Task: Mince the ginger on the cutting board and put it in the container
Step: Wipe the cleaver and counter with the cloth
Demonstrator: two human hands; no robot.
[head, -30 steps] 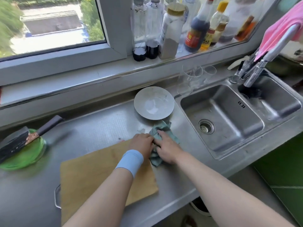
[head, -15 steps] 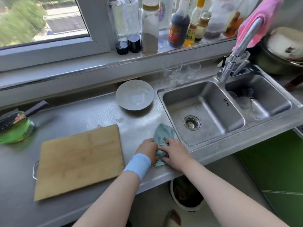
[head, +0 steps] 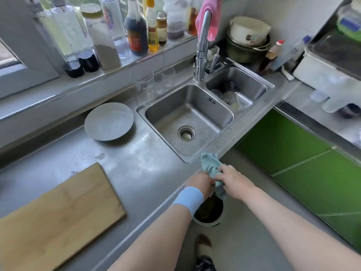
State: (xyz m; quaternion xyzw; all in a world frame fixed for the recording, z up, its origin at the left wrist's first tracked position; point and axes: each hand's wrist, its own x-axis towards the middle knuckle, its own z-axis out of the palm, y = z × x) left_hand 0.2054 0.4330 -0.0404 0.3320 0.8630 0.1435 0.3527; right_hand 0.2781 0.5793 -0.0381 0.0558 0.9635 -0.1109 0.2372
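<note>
The steel counter [head: 136, 173] fills most of my view. The board [head: 58, 216] lies flat on it at 8 o'clock from my hands, well apart from them. The sink [head: 168, 122] is at 12 o'clock, its near corner just beyond my knuckles. A grey plate [head: 109, 121] sits on the counter at 10 o'clock, left of the sink. A bin [head: 210, 214] stands on the floor at 6 o'clock, directly below my hands. My left hand [head: 200, 182] and right hand [head: 234, 180] meet at the counter's front edge. Both have their fingers curled tight on a teal cloth [head: 210, 164], which bunches up between them and pokes out toward 12 o'clock. A blue wristband [head: 188, 198] wraps my left wrist.
</note>
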